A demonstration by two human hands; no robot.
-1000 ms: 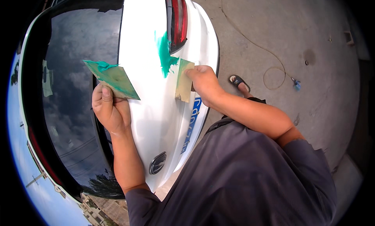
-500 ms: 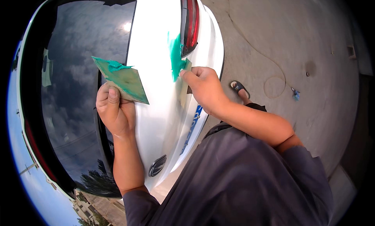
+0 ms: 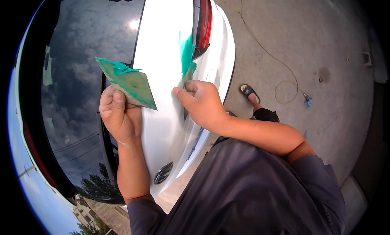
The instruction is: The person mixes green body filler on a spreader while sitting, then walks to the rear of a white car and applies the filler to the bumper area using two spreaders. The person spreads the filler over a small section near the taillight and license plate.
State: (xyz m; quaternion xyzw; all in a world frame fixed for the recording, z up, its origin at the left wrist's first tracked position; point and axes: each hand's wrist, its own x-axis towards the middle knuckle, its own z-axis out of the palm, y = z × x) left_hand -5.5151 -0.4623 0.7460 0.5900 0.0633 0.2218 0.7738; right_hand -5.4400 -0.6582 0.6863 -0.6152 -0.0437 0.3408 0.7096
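The left hand (image 3: 122, 115) is closed, thumb on top, and holds a flat tan card with green paste along its edges (image 3: 136, 88) up over the white painted back of a car (image 3: 160, 48). The right hand (image 3: 204, 104) is closed too, pinching a thin flat spreader with a green tip (image 3: 188, 75), seen nearly edge-on, by the low end of a bright green smear of paste (image 3: 187, 52) on the car. Past that smear is a long red tail light (image 3: 203, 25), just beside it.
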